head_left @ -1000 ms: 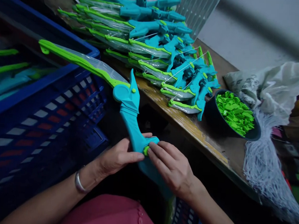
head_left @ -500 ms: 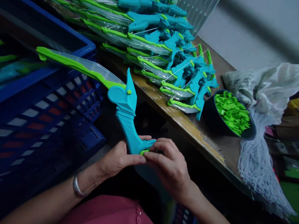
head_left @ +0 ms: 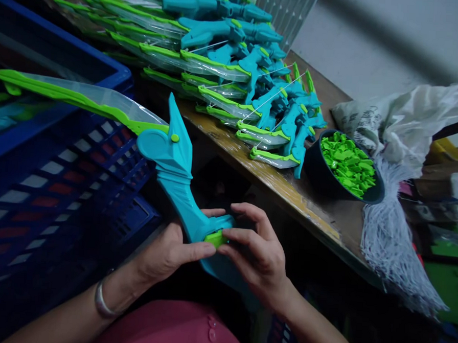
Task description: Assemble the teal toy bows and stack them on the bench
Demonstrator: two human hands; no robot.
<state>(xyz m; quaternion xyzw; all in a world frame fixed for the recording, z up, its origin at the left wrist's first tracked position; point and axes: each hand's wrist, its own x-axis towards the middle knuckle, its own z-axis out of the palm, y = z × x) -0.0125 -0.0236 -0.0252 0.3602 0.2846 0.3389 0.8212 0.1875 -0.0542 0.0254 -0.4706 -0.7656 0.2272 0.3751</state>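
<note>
A teal and green toy bow [head_left: 171, 161] is held over my lap, its green and clear limb reaching left above the blue crate. My left hand [head_left: 167, 252] grips the teal handle from below. My right hand [head_left: 253, 252] pinches a small green piece [head_left: 215, 238] set in the handle's slot, thumb and forefinger on it. The bow's lower end is hidden behind my right hand.
A pile of finished teal and green bows [head_left: 219, 63] lies on the wooden table [head_left: 289, 187]. A dark bowl of green pieces [head_left: 346, 165] stands at the table's edge, beside a bundle of white string [head_left: 392, 241] and a white bag [head_left: 404, 124]. A blue crate [head_left: 60, 168] stands at left.
The bow has tilted and swung left, its limb now lower over the crate. The green piece sits more fully in the handle slot under my right fingers.
</note>
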